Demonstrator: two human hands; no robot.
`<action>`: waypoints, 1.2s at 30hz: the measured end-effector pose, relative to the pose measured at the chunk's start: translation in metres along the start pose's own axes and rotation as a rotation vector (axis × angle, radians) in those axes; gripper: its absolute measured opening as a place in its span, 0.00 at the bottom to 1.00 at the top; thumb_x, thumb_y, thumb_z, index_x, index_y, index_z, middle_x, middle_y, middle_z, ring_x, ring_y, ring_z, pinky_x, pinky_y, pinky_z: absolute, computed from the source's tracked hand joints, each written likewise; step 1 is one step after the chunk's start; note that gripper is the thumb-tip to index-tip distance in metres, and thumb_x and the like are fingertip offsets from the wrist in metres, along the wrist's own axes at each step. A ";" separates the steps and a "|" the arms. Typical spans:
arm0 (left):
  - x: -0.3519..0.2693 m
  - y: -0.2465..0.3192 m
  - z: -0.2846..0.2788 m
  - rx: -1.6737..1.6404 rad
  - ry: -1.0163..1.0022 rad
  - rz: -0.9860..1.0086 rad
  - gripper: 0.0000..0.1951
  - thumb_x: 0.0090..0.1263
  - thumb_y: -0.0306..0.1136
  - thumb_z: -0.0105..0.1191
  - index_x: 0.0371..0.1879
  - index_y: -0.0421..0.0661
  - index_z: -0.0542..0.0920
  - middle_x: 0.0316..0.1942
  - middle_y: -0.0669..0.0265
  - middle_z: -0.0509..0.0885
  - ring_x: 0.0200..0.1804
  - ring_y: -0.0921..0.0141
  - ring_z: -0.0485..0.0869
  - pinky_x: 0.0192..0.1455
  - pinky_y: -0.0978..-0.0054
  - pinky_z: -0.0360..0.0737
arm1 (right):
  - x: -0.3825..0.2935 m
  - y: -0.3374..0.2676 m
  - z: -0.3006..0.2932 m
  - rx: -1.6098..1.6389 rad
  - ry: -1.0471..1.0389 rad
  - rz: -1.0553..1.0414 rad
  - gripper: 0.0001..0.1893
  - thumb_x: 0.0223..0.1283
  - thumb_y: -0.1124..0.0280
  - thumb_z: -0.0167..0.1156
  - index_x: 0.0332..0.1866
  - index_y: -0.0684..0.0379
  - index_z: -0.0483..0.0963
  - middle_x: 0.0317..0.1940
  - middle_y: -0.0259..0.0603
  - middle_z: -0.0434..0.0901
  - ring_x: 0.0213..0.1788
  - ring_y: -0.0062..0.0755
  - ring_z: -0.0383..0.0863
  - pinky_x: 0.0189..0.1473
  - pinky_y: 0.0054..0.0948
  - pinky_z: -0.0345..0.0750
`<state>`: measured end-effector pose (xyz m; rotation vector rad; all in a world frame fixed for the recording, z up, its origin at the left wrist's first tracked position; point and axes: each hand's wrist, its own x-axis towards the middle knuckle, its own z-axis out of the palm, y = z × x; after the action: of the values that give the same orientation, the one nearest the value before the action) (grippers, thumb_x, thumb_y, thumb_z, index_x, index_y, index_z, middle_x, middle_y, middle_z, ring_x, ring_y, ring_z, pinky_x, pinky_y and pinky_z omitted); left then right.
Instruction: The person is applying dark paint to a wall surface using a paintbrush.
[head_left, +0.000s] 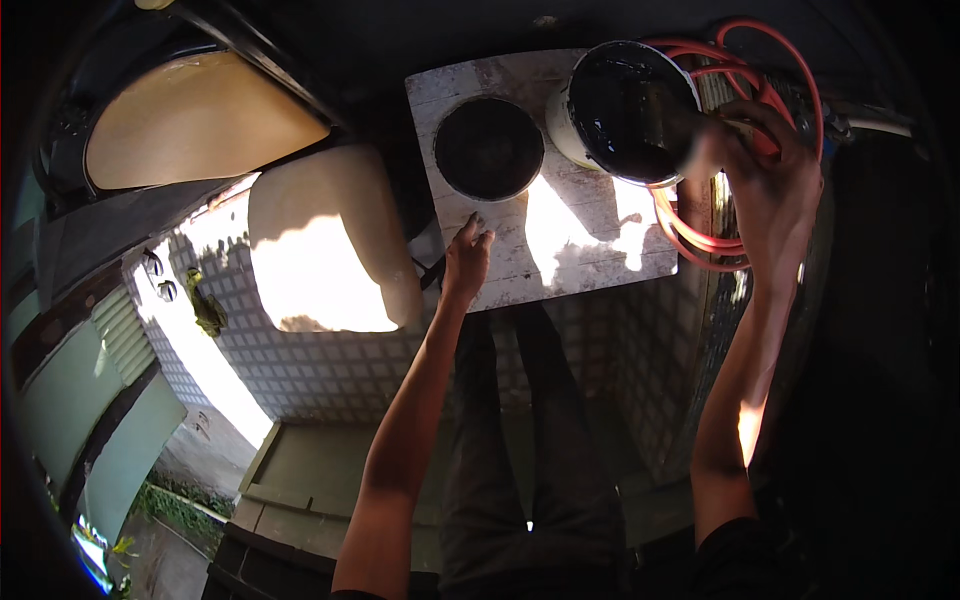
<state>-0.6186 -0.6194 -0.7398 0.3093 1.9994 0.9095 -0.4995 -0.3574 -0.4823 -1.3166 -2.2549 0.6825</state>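
Note:
A white bucket (556, 127) with a glossy black coated inside stands on a worn board-topped table (495, 255). My right hand (776, 169) is over the bucket's right rim, its fingers bent and partly blurred. A brownish shape reaches from those fingers into the bucket, but what it is and whether I grip it cannot be made out. To the bucket's left lies a dark round piece (489, 150) with a pale rim, perhaps a lid. My left hand (468, 262) is just below it at the table's near left side, thumb and finger apart, holding nothing.
A red hose (709, 244) lies coiled behind and right of the bucket. Left of the table is a chair with a tan seat (330, 240) and a tan backrest (195, 124). Sandals (161, 277) and a greenish cloth (206, 304) lie on the tiled floor (337, 375).

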 end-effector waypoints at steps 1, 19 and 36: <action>0.003 -0.001 -0.001 -0.018 0.004 0.004 0.28 0.74 0.41 0.54 0.69 0.37 0.73 0.62 0.46 0.82 0.65 0.57 0.81 0.70 0.66 0.72 | -0.001 -0.004 -0.004 -0.001 -0.005 -0.004 0.11 0.58 0.70 0.68 0.45 0.62 0.85 0.30 0.45 0.88 0.33 0.29 0.89 0.41 0.27 0.81; 0.036 0.005 0.001 -0.605 0.005 -0.309 0.23 0.76 0.41 0.53 0.65 0.42 0.74 0.56 0.61 0.83 0.53 0.65 0.85 0.59 0.65 0.78 | -0.042 -0.065 0.027 0.345 -0.073 0.075 0.11 0.59 0.77 0.72 0.47 0.66 0.84 0.37 0.40 0.89 0.38 0.24 0.88 0.42 0.20 0.84; 0.026 0.022 0.020 -1.243 0.132 -0.242 0.19 0.79 0.37 0.49 0.58 0.34 0.73 0.64 0.49 0.77 0.64 0.60 0.79 0.72 0.61 0.72 | -0.068 -0.019 0.092 0.478 -0.126 0.107 0.13 0.63 0.77 0.69 0.51 0.66 0.83 0.39 0.43 0.89 0.40 0.26 0.89 0.43 0.22 0.83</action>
<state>-0.6201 -0.5805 -0.7472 -0.6804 1.1960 1.8051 -0.5360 -0.4436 -0.5509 -1.1818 -1.9477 1.2798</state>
